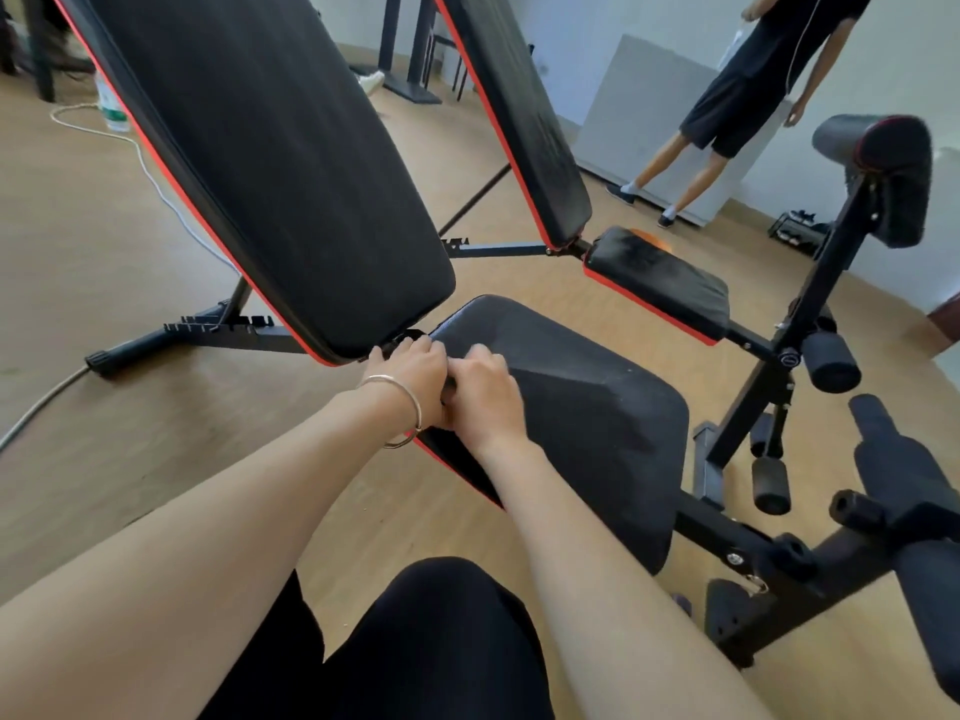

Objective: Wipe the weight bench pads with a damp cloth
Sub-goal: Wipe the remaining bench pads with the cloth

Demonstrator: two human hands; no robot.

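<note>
Leaning up at the left, the back pad meets the seat pad at a hinge gap, and both hands are at that joint. The left hand curls over the seat's corner, and the right hand is bunched up, touching it. The wipe is probably at this seam; the next move would be a sweep rightward along the seat. No damp cloth shows, so I cannot tell what the curled fingers clamp.

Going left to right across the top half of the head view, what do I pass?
plastic bottle on the floor → near bench's backrest pad → second bench's backrest pad → standing person in black shorts → padded roller on the upright post
</note>
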